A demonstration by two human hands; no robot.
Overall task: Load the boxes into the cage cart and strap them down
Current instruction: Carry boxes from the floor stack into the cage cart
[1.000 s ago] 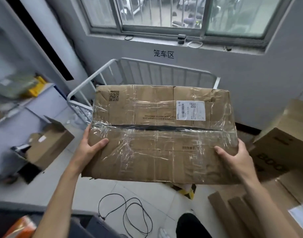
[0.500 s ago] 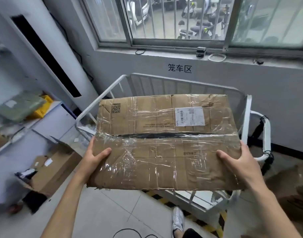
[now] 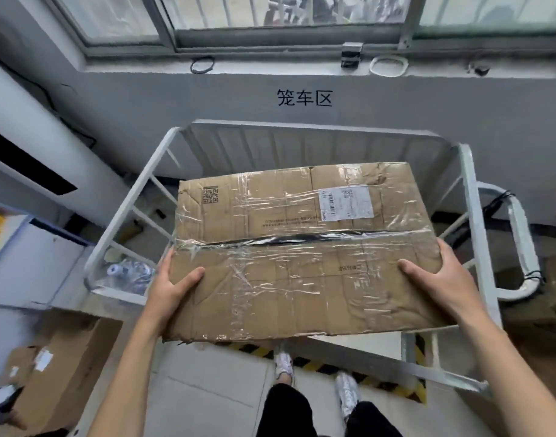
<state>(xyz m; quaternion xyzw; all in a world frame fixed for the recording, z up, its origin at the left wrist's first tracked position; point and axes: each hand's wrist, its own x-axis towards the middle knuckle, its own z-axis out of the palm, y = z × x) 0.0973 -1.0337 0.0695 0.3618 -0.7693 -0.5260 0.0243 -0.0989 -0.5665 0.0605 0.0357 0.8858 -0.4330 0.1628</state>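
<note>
- Cardboard is being gripped at both short ends. The left hand (image 3: 172,285) is laying its thumb (image 3: 191,275) flat on the top face, and the right hand (image 3: 440,279) is mirroring it with its own thumb (image 3: 412,268).
- Both hands are closing narrowly on the box (image 3: 301,247). The other fingers are wrapping underneath, so I cannot tell how they are spreading.
- Between the thumbs, clear tape is shining along the centre seam. A shipping label (image 3: 346,203) is sitting beyond the right thumb, and a printed code (image 3: 210,194) beyond the left.
- Gripping opposite ends is probably keeping this wide, creased carton level so that it goes down flat.
- Beneath and beyond the fingers, the white cage cart (image 3: 468,200) is standing open. The box is hovering above it, not yet resting inside.
- Just left of the left hand, plastic-wrapped items (image 3: 125,272) are lying in the cart's corner.
- Farther left and lower, another carton (image 3: 59,357) is lying on the floor.
</note>
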